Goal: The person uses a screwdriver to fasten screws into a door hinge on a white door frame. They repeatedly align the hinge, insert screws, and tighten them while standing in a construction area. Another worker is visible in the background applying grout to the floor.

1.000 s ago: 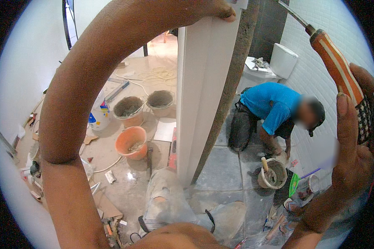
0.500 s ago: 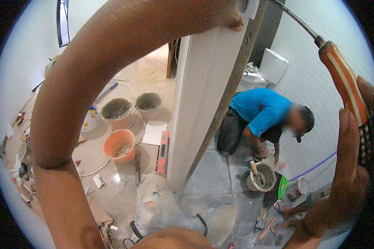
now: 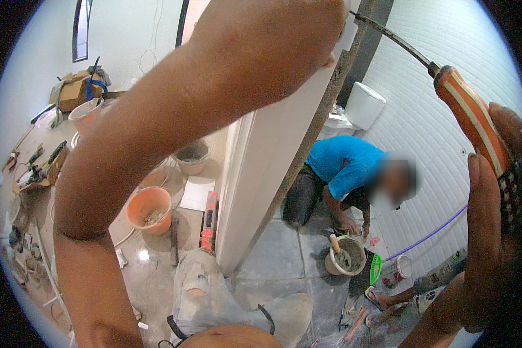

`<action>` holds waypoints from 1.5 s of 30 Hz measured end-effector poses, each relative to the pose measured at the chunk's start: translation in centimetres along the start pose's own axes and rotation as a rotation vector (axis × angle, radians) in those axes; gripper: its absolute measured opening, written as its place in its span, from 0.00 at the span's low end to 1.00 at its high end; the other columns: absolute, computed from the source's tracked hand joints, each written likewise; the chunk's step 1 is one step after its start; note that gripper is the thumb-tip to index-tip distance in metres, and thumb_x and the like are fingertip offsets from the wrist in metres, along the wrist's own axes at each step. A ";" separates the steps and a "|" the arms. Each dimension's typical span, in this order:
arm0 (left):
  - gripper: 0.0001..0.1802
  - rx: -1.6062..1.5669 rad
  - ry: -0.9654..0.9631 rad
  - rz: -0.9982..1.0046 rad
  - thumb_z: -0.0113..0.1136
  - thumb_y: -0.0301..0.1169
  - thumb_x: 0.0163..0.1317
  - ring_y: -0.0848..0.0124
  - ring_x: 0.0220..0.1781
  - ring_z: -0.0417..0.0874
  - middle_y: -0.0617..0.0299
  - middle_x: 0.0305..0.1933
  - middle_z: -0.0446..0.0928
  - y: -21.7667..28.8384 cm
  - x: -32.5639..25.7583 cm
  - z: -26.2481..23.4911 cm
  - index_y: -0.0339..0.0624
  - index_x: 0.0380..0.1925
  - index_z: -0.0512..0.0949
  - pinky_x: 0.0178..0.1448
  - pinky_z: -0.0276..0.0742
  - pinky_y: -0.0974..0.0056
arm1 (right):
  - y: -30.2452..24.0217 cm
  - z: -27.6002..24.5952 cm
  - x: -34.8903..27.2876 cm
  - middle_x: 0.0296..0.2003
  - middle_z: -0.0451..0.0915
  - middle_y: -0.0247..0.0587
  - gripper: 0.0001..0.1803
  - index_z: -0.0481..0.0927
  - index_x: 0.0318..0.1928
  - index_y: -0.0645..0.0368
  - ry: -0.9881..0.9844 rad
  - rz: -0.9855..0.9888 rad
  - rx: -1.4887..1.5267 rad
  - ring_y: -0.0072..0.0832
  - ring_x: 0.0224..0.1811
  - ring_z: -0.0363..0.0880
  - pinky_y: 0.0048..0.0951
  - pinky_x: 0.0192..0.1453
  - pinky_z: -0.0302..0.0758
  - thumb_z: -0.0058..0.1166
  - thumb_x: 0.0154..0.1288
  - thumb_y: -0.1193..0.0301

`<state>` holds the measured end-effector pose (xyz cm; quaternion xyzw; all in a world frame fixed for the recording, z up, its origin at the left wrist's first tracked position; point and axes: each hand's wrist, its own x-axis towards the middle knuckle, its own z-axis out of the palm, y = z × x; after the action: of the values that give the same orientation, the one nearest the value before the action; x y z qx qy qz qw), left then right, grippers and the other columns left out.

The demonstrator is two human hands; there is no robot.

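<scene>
My right hand (image 3: 484, 168) is wrapped round a screwdriver (image 3: 470, 113) with an orange, pale-striped handle. Its thin metal shaft runs up and left, the tip end close to the upper edge of a white door frame (image 3: 272, 156). At the top of the view, my left hand (image 3: 329, 29) is raised against that frame. One fingertip shows by the frame's edge; the other fingers are hidden behind the hand and past the picture's edge, so its grip cannot be made out.
In the tiled room at right, a co-worker in a blue shirt (image 3: 348, 162) kneels by a mortar bucket (image 3: 354, 267). Left of the frame are an orange bucket (image 3: 151, 203), a grey-filled bucket (image 3: 191, 159) and a red level (image 3: 209, 220). Tools and debris (image 3: 35, 174) lie at far left.
The view has shifted right and tilted, so the frame and co-worker appear further left. The screwdriver's tip end now shows near the frame's edge. My right hand keeps its grip.
</scene>
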<state>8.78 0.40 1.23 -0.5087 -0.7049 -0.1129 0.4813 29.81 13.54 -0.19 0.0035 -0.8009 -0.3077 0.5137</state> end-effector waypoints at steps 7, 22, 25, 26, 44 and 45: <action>0.23 -0.104 -0.010 -0.103 0.63 0.37 0.64 0.63 0.33 0.82 0.46 0.39 0.77 0.5 -0.7 -0.5 0.27 0.51 0.76 0.40 0.83 0.63 | 0.4 -0.9 0.7 0.44 0.80 0.46 0.16 0.78 0.52 0.65 0.003 -0.024 -0.041 0.32 0.48 0.78 0.30 0.54 0.73 0.58 0.62 0.77; 0.10 -0.236 0.324 -0.209 0.62 0.33 0.63 0.67 0.27 0.80 0.57 0.28 0.78 0.2 0.9 1.9 0.37 0.35 0.85 0.33 0.79 0.61 | -0.4 -1.4 1.3 0.45 0.80 0.47 0.17 0.79 0.51 0.65 -0.012 -0.030 -0.070 0.35 0.49 0.79 0.32 0.56 0.73 0.59 0.61 0.78; 0.09 -0.291 0.312 -0.280 0.64 0.32 0.62 0.67 0.25 0.80 0.57 0.27 0.78 0.3 1.1 2.5 0.38 0.35 0.85 0.31 0.79 0.63 | -0.4 -1.6 1.5 0.45 0.80 0.47 0.17 0.79 0.51 0.65 -0.008 -0.035 -0.070 0.35 0.49 0.79 0.32 0.56 0.73 0.60 0.60 0.78; 0.09 -0.279 0.309 -0.297 0.64 0.32 0.62 0.66 0.25 0.80 0.58 0.27 0.78 0.3 1.1 2.7 0.39 0.35 0.86 0.31 0.79 0.63 | -0.4 -1.6 1.6 0.45 0.80 0.47 0.17 0.79 0.51 0.65 -0.010 -0.039 -0.075 0.35 0.49 0.79 0.32 0.56 0.73 0.60 0.60 0.78; 0.08 0.025 0.769 -0.170 0.63 0.35 0.60 0.62 0.26 0.82 0.64 0.29 0.75 0.4 1.8 7.9 0.50 0.39 0.83 0.29 0.78 0.60 | -2.9 -1.4 1.7 0.38 0.80 0.51 0.19 0.81 0.46 0.66 0.035 0.016 0.047 0.37 0.40 0.80 0.31 0.46 0.75 0.63 0.51 0.81; 0.08 0.023 0.775 -0.167 0.63 0.34 0.60 0.63 0.26 0.82 0.64 0.28 0.75 0.4 1.8 8.0 0.50 0.38 0.83 0.29 0.78 0.60 | -3.1 -1.3 1.7 0.37 0.80 0.51 0.19 0.81 0.46 0.67 0.043 0.036 0.070 0.37 0.38 0.80 0.31 0.44 0.75 0.63 0.49 0.82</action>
<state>4.60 6.82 -1.56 -0.3639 -0.5113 -0.3276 0.7063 29.10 9.89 0.03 0.0138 -0.8000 -0.2699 0.5358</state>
